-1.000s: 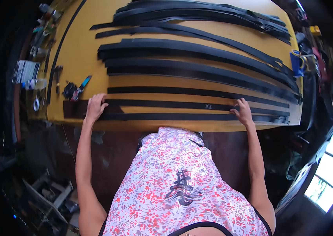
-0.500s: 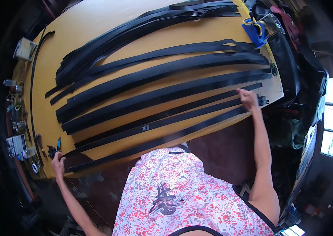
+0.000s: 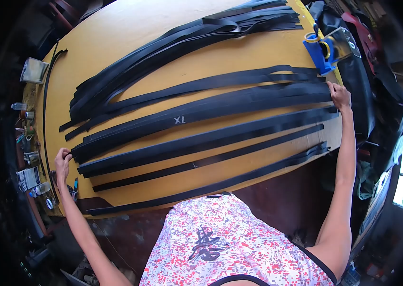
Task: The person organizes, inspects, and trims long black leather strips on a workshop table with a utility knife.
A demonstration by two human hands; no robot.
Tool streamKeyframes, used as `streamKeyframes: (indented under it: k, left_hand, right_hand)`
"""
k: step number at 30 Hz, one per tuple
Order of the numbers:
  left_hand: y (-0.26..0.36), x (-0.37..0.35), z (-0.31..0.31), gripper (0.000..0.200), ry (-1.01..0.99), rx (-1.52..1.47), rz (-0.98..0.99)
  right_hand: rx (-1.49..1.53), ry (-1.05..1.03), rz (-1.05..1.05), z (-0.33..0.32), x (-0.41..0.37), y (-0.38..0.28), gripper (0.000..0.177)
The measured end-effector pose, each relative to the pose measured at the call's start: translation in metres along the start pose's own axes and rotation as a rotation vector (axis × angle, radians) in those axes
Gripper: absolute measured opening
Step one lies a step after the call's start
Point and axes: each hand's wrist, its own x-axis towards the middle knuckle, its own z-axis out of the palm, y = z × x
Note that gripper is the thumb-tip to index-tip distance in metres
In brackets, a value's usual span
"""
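Observation:
A long black strip marked XL point(image 3: 180, 120) lies along the third group of black strips, stretched between my hands. At its left end my left hand point(image 3: 62, 161) pinches the tip. My right hand point(image 3: 340, 97) is closed on the right end, near the table's right edge. Closer to me lie a black strip stack point(image 3: 201, 139), a narrow strip marked L point(image 3: 194, 166) and another black strip pile point(image 3: 211, 182) along the front edge.
The yellow table point(image 3: 130, 24) also bears a large bundle of black strips point(image 3: 139, 62) at the back. A blue tape dispenser point(image 3: 319, 55) stands at the right edge. Jars point(image 3: 30, 157) and small tools point(image 3: 72, 190) sit at the left.
Both hands have moved away from my body, carrying the XL strip from near the front edge onto the strip group farther back.

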Motion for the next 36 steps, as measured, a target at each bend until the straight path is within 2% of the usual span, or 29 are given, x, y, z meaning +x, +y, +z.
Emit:
streamKeyframes:
  k: [3,5,7,8,9,10,12,13,15,16,17,19,21,23,25,27,29,36]
  left_hand:
    - [-0.02,0.021,0.025,0.012,-0.007,0.0,0.011]
    - [0.009,0.016,0.032,0.016,0.026,0.093,0.017]
    - [-0.003,0.023,0.041,0.017,0.021,0.517,0.097]
    - [0.002,0.025,0.046,0.018,0.057,0.561,0.092]
    - [-0.005,0.03,0.054,0.017,0.181,0.507,0.148]
    - [0.001,0.033,0.057,0.015,0.232,0.472,0.139]
    - [0.022,0.048,0.07,0.016,0.264,0.341,0.12]
    - [0.03,0.055,0.084,0.02,0.266,0.254,0.158]
    - [0.079,0.062,0.108,0.018,0.186,0.283,0.228]
    - [0.089,0.071,0.129,0.017,0.195,0.317,0.324]
    - [0.1,0.079,0.146,0.022,0.146,0.346,0.334]
    - [0.119,0.091,0.176,0.028,0.192,0.349,0.447]
    - [0.128,0.104,0.191,0.036,0.154,0.372,0.434]
    - [0.129,0.112,0.194,0.03,0.152,0.318,0.404]
    - [0.132,0.117,0.192,0.023,0.061,0.342,0.372]
    - [0.133,0.118,0.189,0.02,0.085,0.313,0.395]
    - [0.134,0.119,0.185,0.022,0.001,0.278,0.35]
    - [0.138,0.105,0.182,0.034,-0.036,0.296,0.405]
  right_hand:
    - [-0.079,0.062,-0.092,0.059,0.015,0.025,0.044]
    - [-0.089,0.049,-0.178,0.091,0.024,0.035,0.038]
    - [-0.173,-0.092,-0.211,0.086,0.027,0.015,0.033]
    - [-0.169,-0.04,-0.263,0.083,0.025,0.001,0.028]
    - [-0.09,0.075,-0.373,0.094,0.029,-0.001,0.022]
    - [-0.01,-0.057,-0.292,0.076,0.03,-0.035,0.018]
    - [0.273,-0.096,-0.233,0.077,0.035,-0.08,0.015]
    - [0.32,-0.054,-0.295,0.072,0.033,-0.111,0.015]
    - [0.404,-0.129,-0.397,0.062,0.031,-0.175,0.016]
    - [0.404,-0.118,-0.473,0.063,0.028,-0.201,0.02]
    - [0.402,-0.106,-0.549,0.068,0.025,-0.224,0.025]
    - [0.406,-0.198,-0.617,0.079,0.024,-0.254,0.039]
    - [0.368,-0.233,-0.659,0.098,0.029,-0.263,0.042]
    - [0.374,-0.251,-0.603,0.105,0.033,-0.263,0.04]
    - [0.37,-0.257,-0.611,0.106,0.036,-0.26,0.039]
    - [0.374,-0.262,-0.612,0.103,0.037,-0.259,0.037]
    - [0.364,-0.282,-0.597,0.099,0.038,-0.261,0.034]
    - [0.366,-0.247,-0.595,0.106,0.041,-0.247,0.032]
